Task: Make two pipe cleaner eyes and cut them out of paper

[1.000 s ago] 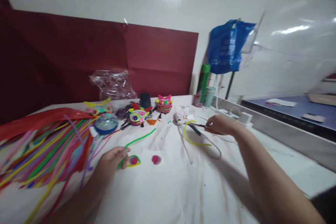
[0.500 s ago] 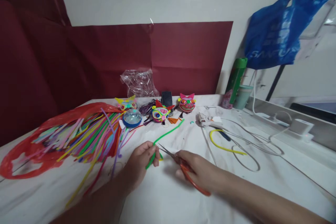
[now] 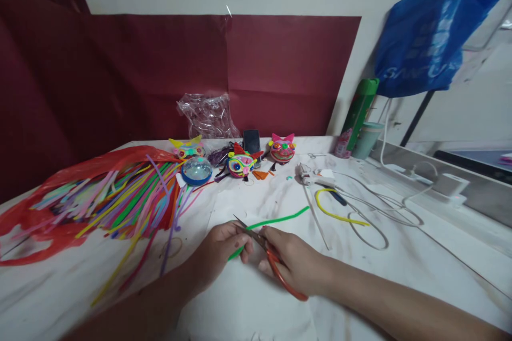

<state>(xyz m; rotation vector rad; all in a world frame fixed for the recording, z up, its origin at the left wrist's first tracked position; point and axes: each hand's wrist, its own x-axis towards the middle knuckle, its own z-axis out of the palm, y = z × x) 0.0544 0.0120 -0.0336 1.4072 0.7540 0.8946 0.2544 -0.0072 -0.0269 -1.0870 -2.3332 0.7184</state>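
My left hand (image 3: 227, 248) pinches a green pipe cleaner (image 3: 280, 219) between thumb and fingers. Its long end points to the right over the table, and a short end sticks out below my fingers. My right hand (image 3: 294, 258) is closed round the orange handles of a pair of scissors (image 3: 276, 266). The scissor blades lie across the green pipe cleaner close to my left fingertips; whether they are cutting into it I cannot tell. Beyond my hands sit a multicoloured lion-head ornament (image 3: 241, 163) and a pink one (image 3: 282, 147).
A red plastic bag (image 3: 100, 162) with many coloured pipe cleaners (image 3: 132, 197) spreads on the left. Beside it stands a round blue-rimmed container (image 3: 196, 170). To the right lie a yellow pipe cleaner (image 3: 326, 212) and white cables (image 3: 376, 205). A phone (image 3: 252, 141) leans at the back.
The scissor blades have moved left onto the green pipe cleaner, next to my left fingers. The pipe cleaner's long end has swung down to the right. The view has shifted slightly.
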